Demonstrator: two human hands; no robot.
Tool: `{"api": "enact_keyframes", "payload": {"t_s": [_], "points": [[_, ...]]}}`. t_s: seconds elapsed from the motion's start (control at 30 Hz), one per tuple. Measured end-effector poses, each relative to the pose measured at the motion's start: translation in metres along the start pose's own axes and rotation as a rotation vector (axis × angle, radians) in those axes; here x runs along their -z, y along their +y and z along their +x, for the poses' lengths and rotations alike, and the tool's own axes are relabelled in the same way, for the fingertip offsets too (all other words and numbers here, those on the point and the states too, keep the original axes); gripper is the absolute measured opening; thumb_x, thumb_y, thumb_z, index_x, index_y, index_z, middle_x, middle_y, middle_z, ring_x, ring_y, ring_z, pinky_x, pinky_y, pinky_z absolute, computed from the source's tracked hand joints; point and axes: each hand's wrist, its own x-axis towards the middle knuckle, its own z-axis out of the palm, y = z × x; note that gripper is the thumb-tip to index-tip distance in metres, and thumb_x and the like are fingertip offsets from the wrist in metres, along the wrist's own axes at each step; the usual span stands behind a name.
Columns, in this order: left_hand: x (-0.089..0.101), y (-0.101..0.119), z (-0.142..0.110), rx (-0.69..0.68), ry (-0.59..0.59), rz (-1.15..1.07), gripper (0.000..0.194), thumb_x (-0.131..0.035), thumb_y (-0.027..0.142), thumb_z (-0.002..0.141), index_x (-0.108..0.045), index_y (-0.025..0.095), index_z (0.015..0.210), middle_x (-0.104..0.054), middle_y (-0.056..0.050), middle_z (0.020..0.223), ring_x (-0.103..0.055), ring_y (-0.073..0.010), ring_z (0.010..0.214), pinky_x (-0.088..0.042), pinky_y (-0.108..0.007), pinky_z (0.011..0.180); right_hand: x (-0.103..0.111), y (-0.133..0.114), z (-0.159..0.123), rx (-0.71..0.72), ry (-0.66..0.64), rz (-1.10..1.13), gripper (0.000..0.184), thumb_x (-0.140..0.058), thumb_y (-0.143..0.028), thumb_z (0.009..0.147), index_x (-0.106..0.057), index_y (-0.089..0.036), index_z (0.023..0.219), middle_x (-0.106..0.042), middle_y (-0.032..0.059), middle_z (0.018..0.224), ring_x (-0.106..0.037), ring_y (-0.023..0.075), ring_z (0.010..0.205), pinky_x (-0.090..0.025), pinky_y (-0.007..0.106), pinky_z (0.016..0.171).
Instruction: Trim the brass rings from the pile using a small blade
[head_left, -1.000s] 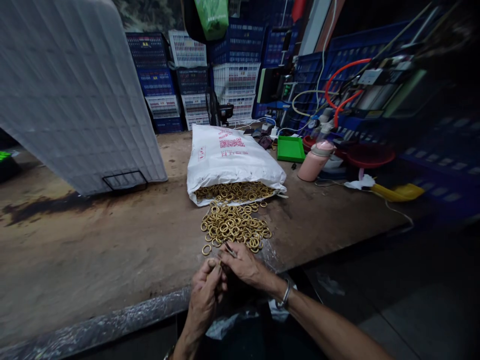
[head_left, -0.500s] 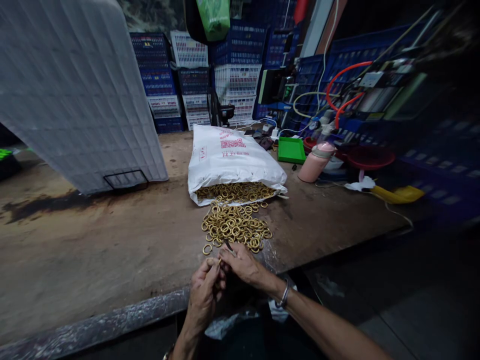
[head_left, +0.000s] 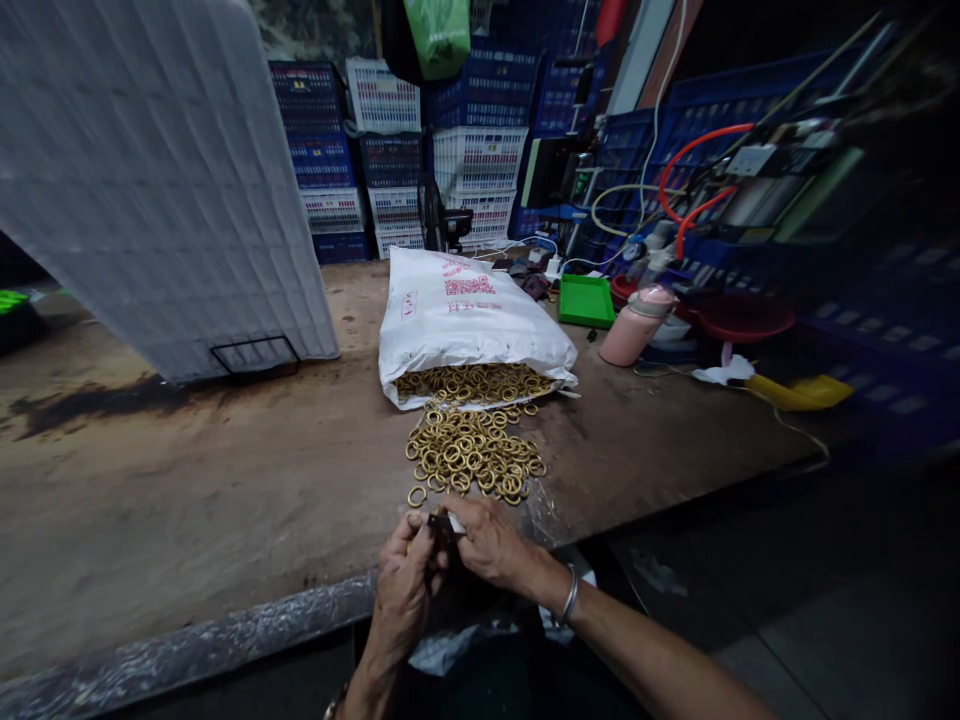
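So the right hand (head_left: 491, 545) has its fingers wrapped around a small tool (head_left: 455, 524), dark at the tip with a pale bit nearer the knuckles, and that tip sits right up against the left hand's fingertips. The left hand (head_left: 403, 575) is curled into a pinch just beside it, but honestly I can't tell if there's anything between those fingers, too small and shadowed. Both are over the near edge of the bench (head_left: 247, 490). Right past the fingertips there's a heap of brass-coloured rings (head_left: 472, 455), with one loose ring (head_left: 416, 505) off on its own just beyond the left hand. Behind the heap, farther from both hands, a white sack (head_left: 480, 325) with red printing lies on its side, mouth facing the hands, and more rings show inside. There's a silvery bracelet (head_left: 571, 595) on the right wrist. Way out beyond the right hand, off to its right, you've got a pink bottle (head_left: 631, 335) tilted over and a green tray (head_left: 586, 302). Big pale ribbed panel (head_left: 180, 200) stands well ahead and left of the left hand.
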Motion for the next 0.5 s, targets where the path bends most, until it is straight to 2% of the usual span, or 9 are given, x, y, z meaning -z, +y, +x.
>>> {"api": "enact_keyframes", "payload": {"t_s": [0.27,0.4,0.5], "points": [[0.0051,-0.0038,0.0027,-0.051,0.009,0.065,0.032,-0.062,0.046,0.066,-0.047,0.018,0.070,-0.046,0.008,0.047,-0.034,-0.0028,0.036,-0.022,-0.014,0.035,0.0063,-0.0076,0.0027,-0.011,-0.048,-0.113,0.028,-0.039,-0.009,0.067,-0.053,-0.018,0.089,-0.060,0.0017,0.074,-0.051,0.0136,0.065,-0.028,0.022,0.057],[0.0053,-0.0034,0.0017,-0.027,0.017,0.054,0.033,-0.063,0.046,0.065,-0.046,0.018,0.066,-0.050,0.006,0.052,-0.040,-0.0031,0.039,-0.024,-0.013,0.037,0.0061,-0.0106,0.0032,-0.066,-0.109,-0.141,0.024,-0.040,-0.011,0.069,-0.054,-0.018,0.087,-0.061,0.0022,0.072,-0.051,0.0131,0.062,-0.025,0.022,0.053],[0.0067,-0.0028,-0.0050,-0.004,0.012,0.047,0.031,-0.062,0.045,0.067,-0.046,0.018,0.066,-0.051,0.005,0.053,-0.040,-0.0031,0.039,-0.023,-0.013,0.036,-0.0001,-0.0060,0.0057,-0.077,-0.110,-0.177,0.025,-0.040,-0.011,0.069,-0.054,-0.018,0.088,-0.061,0.0030,0.072,-0.052,0.0132,0.062,-0.024,0.023,0.052]]}}
